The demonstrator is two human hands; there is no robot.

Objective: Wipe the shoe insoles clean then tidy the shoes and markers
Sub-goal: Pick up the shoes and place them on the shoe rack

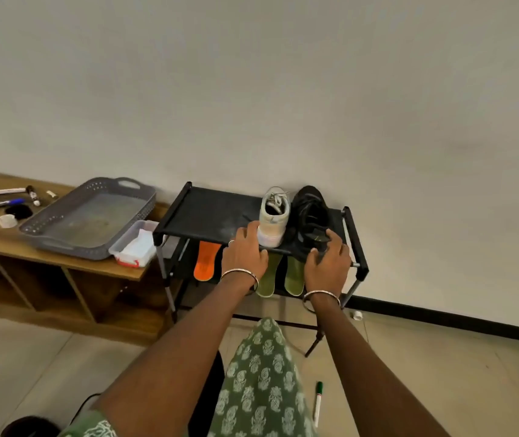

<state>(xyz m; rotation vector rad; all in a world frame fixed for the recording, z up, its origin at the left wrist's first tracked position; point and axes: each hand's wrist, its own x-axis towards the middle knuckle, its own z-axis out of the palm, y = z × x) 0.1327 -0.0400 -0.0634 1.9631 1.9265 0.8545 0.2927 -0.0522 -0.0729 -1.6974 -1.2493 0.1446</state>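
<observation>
Metal-bangled left hand, frame centre: fingers straight, touching white shoe on black rack top shelf. Right hand draped over black shoe heel; grip unclear. Beneath: orange insole, green insoles. Far left: markers on wooden bench. Lower right: green marker on floor.

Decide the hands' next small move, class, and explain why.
Probably let go of the shoes: the white shoe and black shoe already stand together on the rack, left hand touching one, right hand gripping the other. A marker lies loose on the floor.
</observation>
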